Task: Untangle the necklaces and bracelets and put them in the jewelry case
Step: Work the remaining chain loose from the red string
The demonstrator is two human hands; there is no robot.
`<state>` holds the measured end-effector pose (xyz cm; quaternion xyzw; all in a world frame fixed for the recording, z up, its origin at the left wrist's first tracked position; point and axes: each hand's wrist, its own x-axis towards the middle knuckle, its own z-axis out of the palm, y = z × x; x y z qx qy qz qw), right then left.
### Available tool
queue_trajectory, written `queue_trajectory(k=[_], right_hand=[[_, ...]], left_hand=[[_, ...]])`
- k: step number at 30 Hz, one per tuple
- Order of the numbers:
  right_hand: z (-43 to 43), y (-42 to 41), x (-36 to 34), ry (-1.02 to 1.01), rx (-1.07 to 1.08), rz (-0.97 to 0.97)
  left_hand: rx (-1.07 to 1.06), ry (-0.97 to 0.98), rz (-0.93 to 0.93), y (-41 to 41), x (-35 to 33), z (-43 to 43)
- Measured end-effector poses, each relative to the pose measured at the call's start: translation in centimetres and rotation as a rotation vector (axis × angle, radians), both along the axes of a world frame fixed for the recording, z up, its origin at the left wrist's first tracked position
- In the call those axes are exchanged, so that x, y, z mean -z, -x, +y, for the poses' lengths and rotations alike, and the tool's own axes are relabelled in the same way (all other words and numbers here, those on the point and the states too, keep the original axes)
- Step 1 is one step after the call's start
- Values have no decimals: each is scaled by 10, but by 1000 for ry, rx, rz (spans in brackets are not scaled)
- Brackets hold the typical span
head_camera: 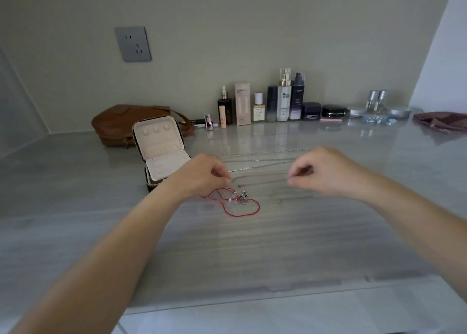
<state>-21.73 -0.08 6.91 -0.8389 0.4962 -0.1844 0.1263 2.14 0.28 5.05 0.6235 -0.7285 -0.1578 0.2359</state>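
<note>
Broadly, the grey streaked surface carries everything, and two bare forearms reach across it from the near edge, knuckles up. The left grip and right grip face each other well apart. Each has thumb and forefinger curled into a pinch on one end of a thin rose-gold chain, whose long axis runs left to right between them. Whether it touches the surface I cannot tell. Just behind the left grip stands the jewelry case, open, lid tilted back. Beyond the span between the grips lie several silver chains, also stretched left to right. On the near side of the left grip lies a looped red cord bracelet with small charms bunched on it.
</note>
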Motion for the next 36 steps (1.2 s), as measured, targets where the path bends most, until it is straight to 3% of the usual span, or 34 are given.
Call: queue_trajectory(k=[5,10,17,23,30,36], right_hand=[[-9,-61,4,-1,-115,98],[-17,-69,16,-92,-154,173],[-19,-63,35,93,-186,87],[-17,-59,32,80,-120,-180],[-10,-57,16,-164,-45,-658],[-5,-59,3,-290,-44,-830]], left_hand=[[46,62,72,-5,13,2],[104,44,57,-5,15,6],[111,-11,-25,-1,16,10],[94,-13,3,-3,13,13],[16,-32,281,-9,5,12],[-48,-59,246,-15,-1,14]])
